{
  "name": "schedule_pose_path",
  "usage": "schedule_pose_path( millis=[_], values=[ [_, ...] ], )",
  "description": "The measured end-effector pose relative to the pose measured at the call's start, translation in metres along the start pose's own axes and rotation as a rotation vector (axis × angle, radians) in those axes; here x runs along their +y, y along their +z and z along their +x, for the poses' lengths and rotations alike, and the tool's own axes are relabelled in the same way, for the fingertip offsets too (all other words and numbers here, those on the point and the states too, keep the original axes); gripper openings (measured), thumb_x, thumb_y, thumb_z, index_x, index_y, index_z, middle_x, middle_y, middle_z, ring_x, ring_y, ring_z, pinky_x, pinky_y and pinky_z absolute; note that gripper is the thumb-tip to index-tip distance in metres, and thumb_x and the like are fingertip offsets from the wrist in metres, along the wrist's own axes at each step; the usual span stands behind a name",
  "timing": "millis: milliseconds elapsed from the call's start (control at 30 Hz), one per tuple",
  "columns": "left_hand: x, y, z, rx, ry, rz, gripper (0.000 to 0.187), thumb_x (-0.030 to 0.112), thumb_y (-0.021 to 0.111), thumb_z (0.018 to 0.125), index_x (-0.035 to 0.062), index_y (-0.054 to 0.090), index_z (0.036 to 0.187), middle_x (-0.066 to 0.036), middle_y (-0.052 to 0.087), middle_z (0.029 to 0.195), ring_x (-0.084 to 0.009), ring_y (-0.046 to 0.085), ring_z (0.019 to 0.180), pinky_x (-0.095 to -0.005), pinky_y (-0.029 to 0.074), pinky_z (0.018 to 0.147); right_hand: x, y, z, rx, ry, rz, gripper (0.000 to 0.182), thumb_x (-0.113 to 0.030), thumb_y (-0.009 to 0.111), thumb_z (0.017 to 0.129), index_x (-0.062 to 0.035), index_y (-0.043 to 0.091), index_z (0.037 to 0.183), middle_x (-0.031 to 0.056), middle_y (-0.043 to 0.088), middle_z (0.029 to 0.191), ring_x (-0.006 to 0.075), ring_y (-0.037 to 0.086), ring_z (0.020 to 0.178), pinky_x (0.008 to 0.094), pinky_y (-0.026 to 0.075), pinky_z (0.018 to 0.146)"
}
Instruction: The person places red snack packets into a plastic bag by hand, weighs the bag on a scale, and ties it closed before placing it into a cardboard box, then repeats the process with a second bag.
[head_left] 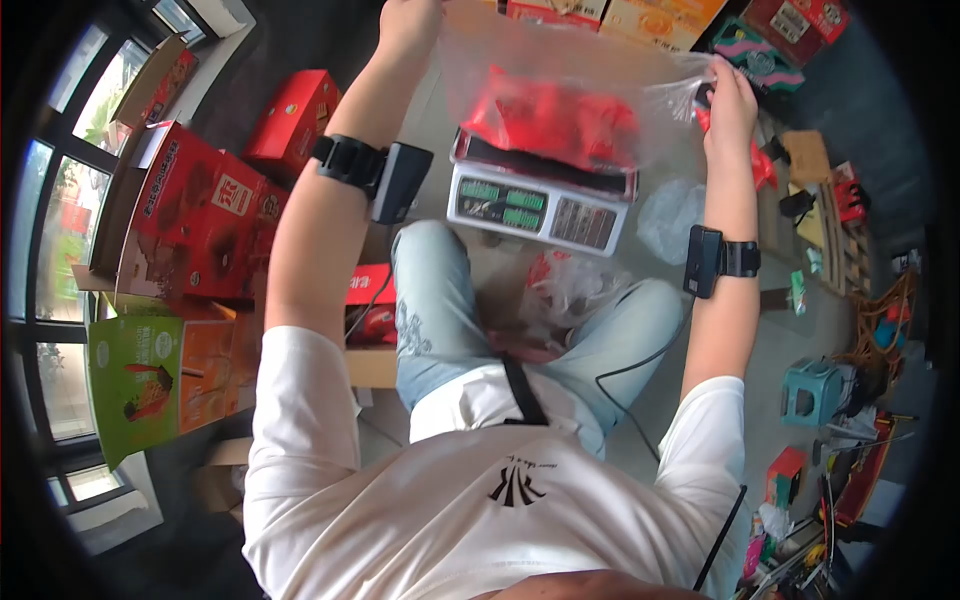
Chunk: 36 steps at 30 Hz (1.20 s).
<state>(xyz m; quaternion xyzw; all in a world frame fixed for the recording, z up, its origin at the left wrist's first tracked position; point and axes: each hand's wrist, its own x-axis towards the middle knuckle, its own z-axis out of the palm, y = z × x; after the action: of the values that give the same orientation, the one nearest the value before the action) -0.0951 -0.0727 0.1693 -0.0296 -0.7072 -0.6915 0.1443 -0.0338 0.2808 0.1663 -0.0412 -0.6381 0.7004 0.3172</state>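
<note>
A clear plastic bag (600, 52) is stretched wide between my two hands, with red packets (550, 112) inside its lower part. The bag's filled part lies over the pan of a white digital scale (530, 205), whose green displays face me. My left hand (412, 18) is closed at the bag's upper left corner, its fingertips cut off by the top of the view. On the other side, my right hand (732, 98) pinches the bag's upper right corner between bent fingers.
A crumpled clear bag (672, 222) lies right of the scale, and another plastic bag (570, 285) with red print is between my knees. Red cartons (200, 215) stand at left by the windows. A teal stool (812, 390) is at right. A black cable (630, 400) crosses my leg.
</note>
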Motion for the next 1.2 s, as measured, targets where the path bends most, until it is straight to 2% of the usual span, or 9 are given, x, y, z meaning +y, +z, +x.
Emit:
schedule_pose_path(
  millis=[100, 200, 300, 433, 667, 733, 967, 1100, 1200],
  values=[
    [-0.019, 0.007, -0.017, -0.007, 0.113, -0.075, 0.031, 0.027, 0.055, 0.087, 0.0053, 0.052, 0.109, -0.009, 0.053, 0.101, -0.0181, 0.052, 0.078, -0.0348, 0.046, 0.067, 0.010, -0.003, -0.039, 0.021, 0.071, 0.105, 0.018, -0.019, 0.062, 0.085, -0.0030, 0.061, 0.093, -0.0002, 0.059, 0.089, 0.0072, 0.051, 0.085, 0.0219, 0.038, 0.076],
    [-0.039, 0.005, -0.031, 0.076, 0.263, -0.083, 0.037, 0.030, 0.058, 0.086, 0.0055, 0.050, 0.114, -0.010, 0.053, 0.107, -0.0199, 0.052, 0.084, -0.0346, 0.046, 0.071, 0.017, -0.009, -0.083, 0.089, 0.103, 0.265, 0.017, -0.018, 0.063, 0.085, -0.0057, 0.059, 0.096, 0.0028, 0.059, 0.100, 0.0104, 0.052, 0.095, 0.0259, 0.037, 0.085],
    [-0.016, 0.007, -0.080, 0.264, 0.052, -0.186, 0.019, 0.019, 0.058, 0.083, 0.0010, 0.059, 0.090, 0.000, 0.058, 0.079, -0.0067, 0.048, 0.069, -0.0229, 0.038, 0.063, 0.029, -0.014, -0.109, 0.087, 0.070, 0.336, 0.018, -0.018, 0.063, 0.085, -0.0063, 0.058, 0.098, 0.0055, 0.056, 0.109, 0.0130, 0.050, 0.102, 0.0289, 0.034, 0.092],
    [-0.035, 0.000, -0.091, 0.201, 0.075, -0.260, 0.022, 0.021, 0.062, 0.082, 0.0016, 0.059, 0.091, 0.002, 0.057, 0.080, -0.0051, 0.044, 0.070, -0.0214, 0.035, 0.066, 0.030, -0.010, -0.121, 0.001, 0.077, 0.298, 0.033, -0.020, 0.059, 0.088, -0.0028, 0.051, 0.115, 0.0075, 0.050, 0.123, 0.0187, 0.041, 0.119, 0.0375, 0.026, 0.102],
    [-0.039, 0.002, -0.113, 0.150, 0.030, -0.014, 0.046, 0.031, 0.070, 0.079, 0.0016, 0.056, 0.110, -0.005, 0.059, 0.101, -0.0108, 0.050, 0.097, -0.0263, 0.037, 0.083, 0.046, -0.002, -0.138, -0.062, -0.196, 0.038, 0.037, -0.025, 0.056, 0.089, -0.0028, 0.050, 0.118, 0.0093, 0.048, 0.126, 0.0176, 0.040, 0.120, 0.0389, 0.026, 0.102],
    [-0.039, -0.001, -0.116, 0.144, 0.004, 0.029, 0.049, 0.032, 0.069, 0.080, 0.0020, 0.053, 0.115, -0.008, 0.057, 0.110, -0.0138, 0.050, 0.103, -0.0288, 0.037, 0.087, 0.054, -0.009, -0.143, 0.031, -0.056, 0.125, 0.035, -0.021, 0.064, 0.085, -0.0028, 0.052, 0.111, 0.0197, 0.037, 0.137, 0.0264, 0.039, 0.125, 0.0392, 0.025, 0.105],
    [-0.070, -0.003, -0.118, 0.049, -0.026, -0.127, 0.036, 0.026, 0.066, 0.084, 0.0030, 0.055, 0.109, -0.009, 0.059, 0.109, -0.0143, 0.053, 0.101, -0.0281, 0.041, 0.086, 0.097, -0.048, -0.149, 0.214, 0.278, 0.059, 0.033, -0.029, 0.056, 0.089, -0.0054, 0.051, 0.112, 0.0105, 0.053, 0.122, 0.0227, 0.046, 0.117, 0.0400, 0.030, 0.100],
    [-0.128, -0.031, -0.167, 0.069, -0.245, -0.461, 0.014, 0.017, 0.056, 0.089, 0.0039, 0.057, 0.093, -0.002, 0.059, 0.084, -0.0102, 0.056, 0.074, -0.0255, 0.045, 0.068, 0.137, -0.115, -0.162, 0.128, 0.520, 0.247, 0.024, -0.026, 0.057, 0.088, -0.0075, 0.055, 0.102, 0.0069, 0.060, 0.108, 0.0180, 0.055, 0.099, 0.0323, 0.039, 0.082],
    [-0.193, -0.071, -0.215, 0.159, -0.860, -0.889, 0.015, 0.019, 0.048, 0.091, 0.0078, 0.054, 0.084, 0.001, 0.056, 0.076, -0.0119, 0.052, 0.068, -0.0277, 0.043, 0.067, 0.186, -0.197, -0.179, 0.289, 0.781, 0.398, 0.015, -0.022, 0.059, 0.085, -0.0098, 0.057, 0.093, 0.0039, 0.060, 0.092, 0.0152, 0.056, 0.081, 0.0277, 0.040, 0.066]
  ],
)
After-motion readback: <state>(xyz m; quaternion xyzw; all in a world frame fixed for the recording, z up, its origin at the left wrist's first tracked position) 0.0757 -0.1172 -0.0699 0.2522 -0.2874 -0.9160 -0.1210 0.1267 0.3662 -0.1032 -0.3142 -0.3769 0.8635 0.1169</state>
